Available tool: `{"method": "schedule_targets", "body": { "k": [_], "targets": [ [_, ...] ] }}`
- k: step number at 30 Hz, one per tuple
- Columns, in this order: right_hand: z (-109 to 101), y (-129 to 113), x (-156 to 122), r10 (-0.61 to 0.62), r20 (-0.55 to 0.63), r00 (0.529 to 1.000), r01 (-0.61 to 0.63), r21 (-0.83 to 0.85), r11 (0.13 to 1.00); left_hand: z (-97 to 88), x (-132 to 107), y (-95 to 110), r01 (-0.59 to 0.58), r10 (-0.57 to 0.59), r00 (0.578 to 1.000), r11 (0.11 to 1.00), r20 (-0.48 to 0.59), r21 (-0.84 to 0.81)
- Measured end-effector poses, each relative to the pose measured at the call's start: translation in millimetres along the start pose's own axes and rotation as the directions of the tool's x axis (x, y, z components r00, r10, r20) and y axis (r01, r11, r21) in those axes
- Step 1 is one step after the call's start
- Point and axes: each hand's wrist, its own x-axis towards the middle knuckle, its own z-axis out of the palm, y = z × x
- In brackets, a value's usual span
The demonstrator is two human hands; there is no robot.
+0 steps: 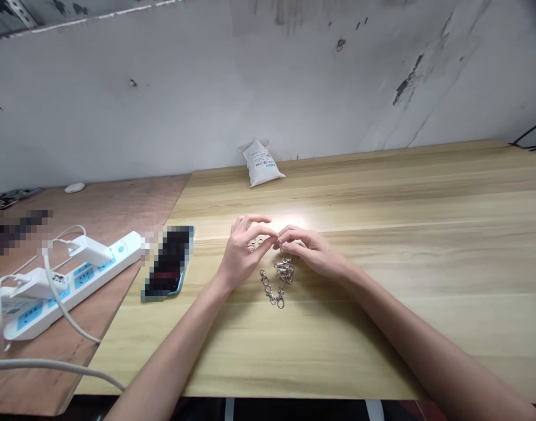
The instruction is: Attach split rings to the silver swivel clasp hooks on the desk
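Note:
Thumb and index finger of my left hand [244,248] are pinched together, meeting the fingertips of my right hand [312,248] above the table. A small metal piece [280,242] shows between the fingertips; its kind is mostly hidden, though it looks shiny. Several silver swivel clasps [285,270] lie in a small pile just below my right hand. Nearer to me, more swivel clasps [268,287] lie loose, some end to end. Several thin metal rings [253,244] rest on the table behind my left hand, partly covered by it.
A phone [169,263] lies left of my left hand. On the lower brown surface beyond it is a white power strip [131,248] with chargers and cables [66,362]. A white packet [263,166] stands at the back of the wooden table [426,234], against the wall.

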Motion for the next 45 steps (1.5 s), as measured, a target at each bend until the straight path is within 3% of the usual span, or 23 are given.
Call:
{"method": "schedule_targets", "body": {
  "k": [4, 10, 17, 19, 22, 24, 30, 37, 41, 45],
  "targets": [
    [-4.4, 1.3, 0.9, 0.038, 0.008, 0.999, -0.038, 0.091, 0.995, -3.0, 0.6, -2.4, -0.023, 0.026, 0.999, 0.994, -0.026, 0.103],
    [-2.9, 4.5, 1.7, 0.036, 0.028, 0.999, -0.037, 0.056, 0.998, -2.7, 1.0, -5.3, -0.129, 0.144, 0.989, 0.947, -0.031, 0.294],
    [-0.3, 13.6, 2.8, -0.045, 0.004, 0.999, 0.045, -0.088, 0.995, -3.2, 0.7, -4.3, -0.143, 0.17, 0.983, 0.942, -0.066, 0.302],
    [-4.1, 18.4, 2.8, -0.105, -0.054, 0.993, 0.091, -0.217, 0.972, -4.7, 0.7, -6.0, -0.155, 0.191, 0.978, 0.934, -0.083, 0.321],
    [-9.8, 23.6, 2.0, -0.23, -0.138, 0.963, 0.122, -0.539, 0.834, -7.2, 0.9, -9.6, -0.153, 0.209, 0.971, 0.919, -0.12, 0.362],
    [-10.9, 24.0, 1.3, -0.274, -0.15, 0.95, 0.111, -0.657, 0.746, -8.2, 1.1, -11.6, -0.152, 0.217, 0.967, 0.912, -0.133, 0.381],
    [0.3, 17.4, 1.6, -0.271, -0.107, 0.956, 0.128, -0.683, 0.719, -5.6, 0.6, -10.5, -0.216, 0.267, 0.96, 0.899, -0.084, 0.382],
    [7.4, 14.1, 4.0, -0.487, -0.083, 0.869, 0.161, -0.884, 0.438, -4.3, 0.6, -9.6, -0.213, 0.257, 0.965, 0.893, -0.06, 0.397],
    [14.3, 10.2, 2.5, -0.492, -0.035, 0.87, 0.135, -0.942, 0.306, -4.1, -0.3, -10.7, -0.207, 0.253, 0.966, 0.885, -0.058, 0.417],
    [21.7, 12.7, 1.1, -0.477, 0.013, 0.879, 0.155, -0.953, 0.26, -4.9, -0.6, -11.8, -0.195, 0.232, 0.972, 0.895, -0.043, 0.402]
  ]
}}
